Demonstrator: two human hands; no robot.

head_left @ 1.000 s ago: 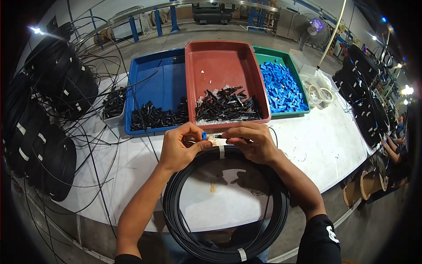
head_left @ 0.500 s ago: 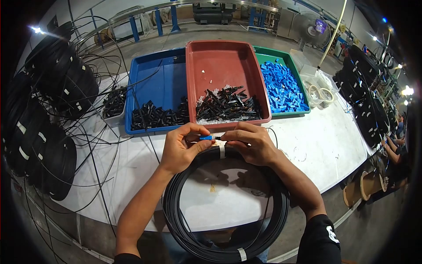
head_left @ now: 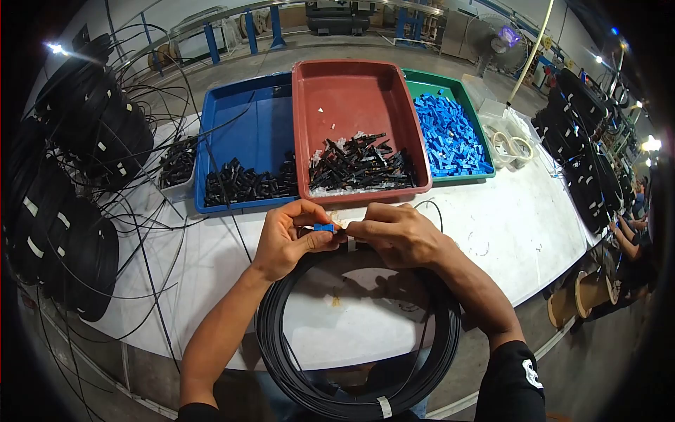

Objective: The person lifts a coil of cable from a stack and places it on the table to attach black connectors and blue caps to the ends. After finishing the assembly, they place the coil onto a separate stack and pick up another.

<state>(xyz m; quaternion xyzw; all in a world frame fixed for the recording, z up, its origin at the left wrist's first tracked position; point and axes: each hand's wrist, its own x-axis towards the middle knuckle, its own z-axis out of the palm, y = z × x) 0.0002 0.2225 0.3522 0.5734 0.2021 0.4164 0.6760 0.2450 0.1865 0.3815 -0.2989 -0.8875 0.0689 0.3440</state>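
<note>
Blue connector (head_left: 323, 227) lower, trays (head_left: 355, 98) beyond.

Left hand (head_left: 283, 240) pinches small blue piece (head_left: 323, 228); right hand (head_left: 402, 235) has fingers bunched just beside it (grip hidden from where I stand). Black coil (head_left: 271, 330) below both hands, red tray (head_left: 351, 98) beyond, green tray (head_left: 427, 88) beyond-right.

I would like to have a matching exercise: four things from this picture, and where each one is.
1. Small blue part
2. Red tray
3. Green tray
4. Black cable coil

A. Under many blue pieces
B. Across the near edge of the table
C. In the left hand's fingers
D. Middle of the tray row

Pairs: 1-C, 2-D, 3-A, 4-B
</note>
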